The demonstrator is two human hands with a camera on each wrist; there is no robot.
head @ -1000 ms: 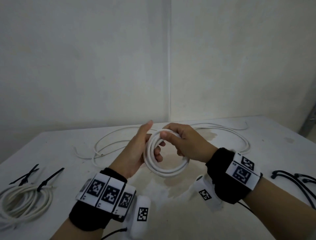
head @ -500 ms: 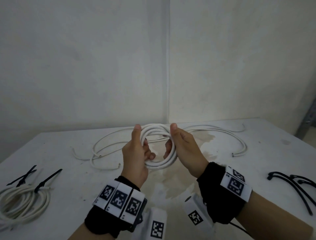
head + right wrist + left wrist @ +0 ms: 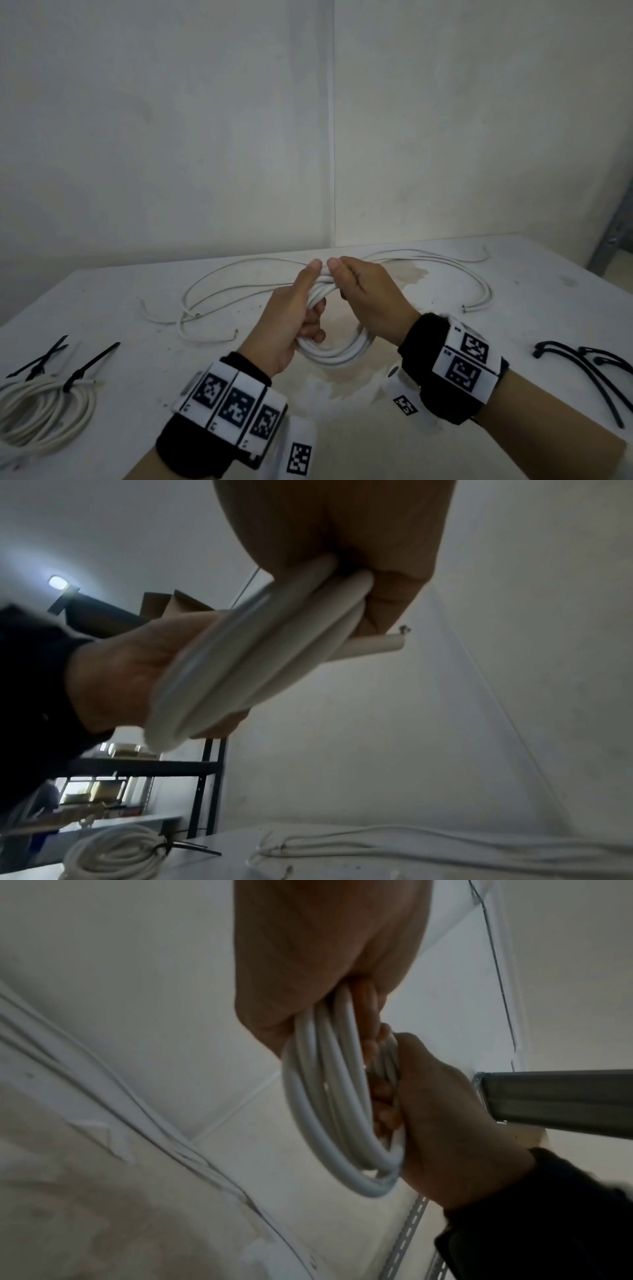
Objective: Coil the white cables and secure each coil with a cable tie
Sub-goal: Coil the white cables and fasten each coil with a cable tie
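White round plastic cable coil (image 3: 334, 347) hung above the table (image 3: 513, 308), gripped by my left hand (image 3: 291, 325) and right hand (image 3: 370, 301). Its untied loops could spring apart if I reached for the black cable ties (image 3: 582, 366). Loose white cables (image 3: 428, 260) lay behind; a tied coil (image 3: 44, 411) sat left.

I hold a white cable coil (image 3: 337, 353) of several round loops above the table, gripped on both sides, one cut end (image 3: 394, 642) poking out. Uncoiled white cables (image 3: 445, 263) lie sprawled at the far side. A finished coil (image 3: 44, 411) lies at my near left, bound with a black cable tie (image 3: 89, 366). Loose black ties (image 3: 589, 370) lie at my right.
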